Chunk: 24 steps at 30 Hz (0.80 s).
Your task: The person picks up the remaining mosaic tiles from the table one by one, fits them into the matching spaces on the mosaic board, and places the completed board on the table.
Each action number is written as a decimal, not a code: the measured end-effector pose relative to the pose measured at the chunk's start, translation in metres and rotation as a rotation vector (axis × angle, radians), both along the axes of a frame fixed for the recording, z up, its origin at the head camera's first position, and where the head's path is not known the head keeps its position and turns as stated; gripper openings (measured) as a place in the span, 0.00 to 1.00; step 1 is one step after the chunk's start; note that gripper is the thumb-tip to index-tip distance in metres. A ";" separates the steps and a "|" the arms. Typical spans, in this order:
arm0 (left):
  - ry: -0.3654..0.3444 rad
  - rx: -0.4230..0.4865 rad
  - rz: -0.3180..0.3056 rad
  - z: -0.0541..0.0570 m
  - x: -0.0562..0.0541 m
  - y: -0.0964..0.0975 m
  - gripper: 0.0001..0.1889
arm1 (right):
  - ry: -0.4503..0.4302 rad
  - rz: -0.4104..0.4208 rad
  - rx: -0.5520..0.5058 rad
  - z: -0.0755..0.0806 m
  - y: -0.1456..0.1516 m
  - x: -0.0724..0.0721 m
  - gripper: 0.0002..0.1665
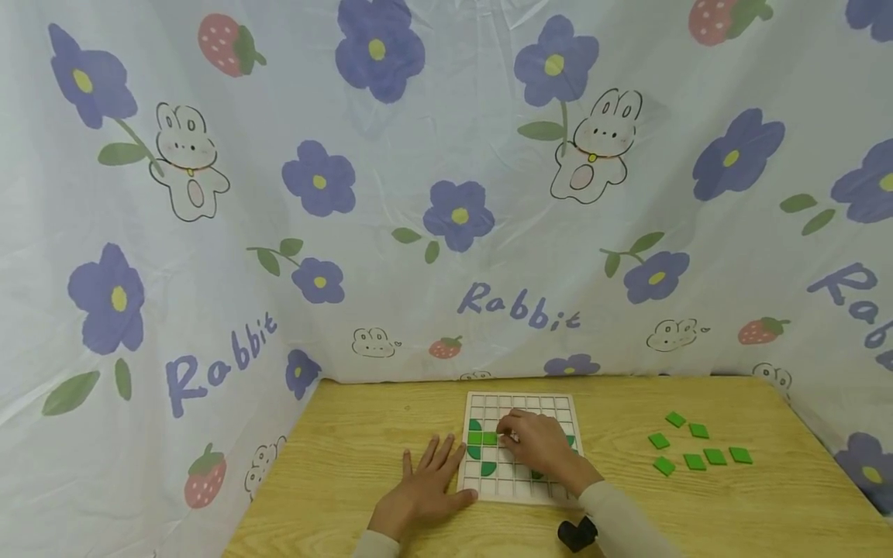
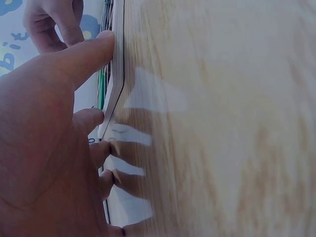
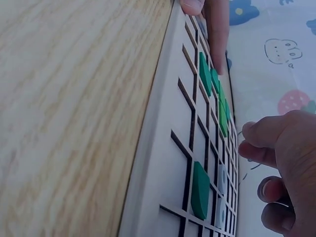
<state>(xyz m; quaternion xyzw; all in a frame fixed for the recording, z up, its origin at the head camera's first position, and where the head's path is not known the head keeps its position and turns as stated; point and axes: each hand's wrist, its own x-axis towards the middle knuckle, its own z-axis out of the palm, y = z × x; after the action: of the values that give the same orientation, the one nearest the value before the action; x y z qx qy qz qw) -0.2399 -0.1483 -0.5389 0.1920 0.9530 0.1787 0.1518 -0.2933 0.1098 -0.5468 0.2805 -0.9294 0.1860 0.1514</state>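
Note:
A white gridded board (image 1: 516, 498) lies on the table with dark green rounded pieces (image 1: 488, 469) and light green squares (image 1: 482, 439) in its cells. My left hand (image 1: 425, 488) rests at the board's left side, fingers spread, thumb on its near left corner. Over the middle of the board is my right hand (image 1: 544, 446), its bent thumb and forefinger close together just right of the light green squares. No piece shows between those fingertips in the right wrist view, but their inner sides are hidden. Two whitish pieces with circles (image 3: 221, 180) sit in the grid there.
Several loose light green square tiles (image 1: 713, 456) lie on the wooden table (image 1: 614, 434) right of the board. A small black object (image 1: 577, 535) is by the right sleeve at the near edge. A printed curtain (image 1: 391, 310) hangs behind the table.

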 end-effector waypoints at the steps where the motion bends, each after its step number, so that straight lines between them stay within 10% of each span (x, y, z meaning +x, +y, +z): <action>1: 0.000 0.003 0.000 0.000 0.000 0.000 0.46 | -0.005 -0.007 -0.001 0.002 0.001 0.000 0.05; 24: -0.015 0.021 -0.008 0.002 0.001 -0.001 0.46 | -0.054 -0.081 -0.057 0.018 0.052 0.007 0.02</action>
<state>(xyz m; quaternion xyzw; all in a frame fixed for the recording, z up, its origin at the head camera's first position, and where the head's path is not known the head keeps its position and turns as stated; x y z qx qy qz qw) -0.2394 -0.1491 -0.5366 0.1959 0.9491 0.1897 0.1575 -0.2861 0.1615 -0.5284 0.2330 -0.9380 0.2137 0.1418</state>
